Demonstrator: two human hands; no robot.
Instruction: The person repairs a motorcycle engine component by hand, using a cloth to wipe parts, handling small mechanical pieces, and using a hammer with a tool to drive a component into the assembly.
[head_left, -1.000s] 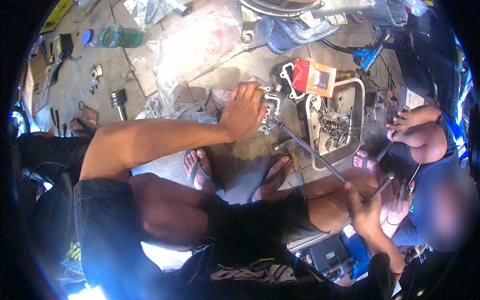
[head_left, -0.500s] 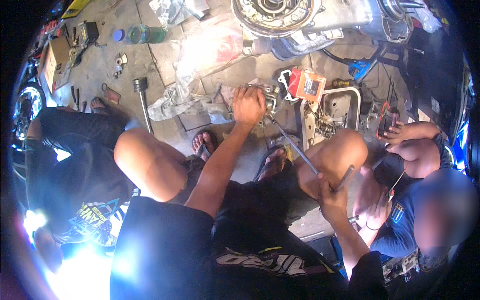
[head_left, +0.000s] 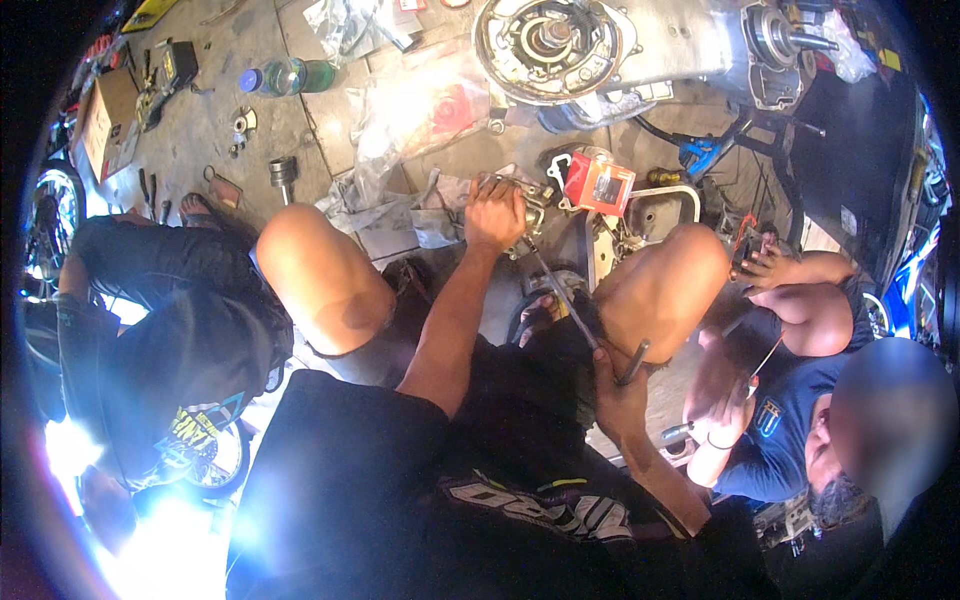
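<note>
My left hand (head_left: 495,215) is closed over a silvery metal engine part (head_left: 535,212) on the floor in front of my knees, pressing it from above. My right hand (head_left: 618,395) grips the near end of a long T-handle wrench (head_left: 565,292), beside my right thigh. The wrench's shaft slants away to the left, and its far tip meets the engine part beside my left hand. How the tip is seated there is too small to see. A dark crossbar sticks up out of my right fist.
Beyond the engine part lie a red-and-white box (head_left: 597,187), a metal casing (head_left: 668,203) and a large engine block (head_left: 600,55). A piston-like part (head_left: 284,175) and a plastic bottle (head_left: 300,76) lie left. Co-workers sit close on both sides; the right one holds a thin tool (head_left: 765,365).
My right hand has shifted left and closer to my body, and the wrench shaft now stands steeper. My left hand stays on the engine part. The whole view has shifted slightly.
</note>
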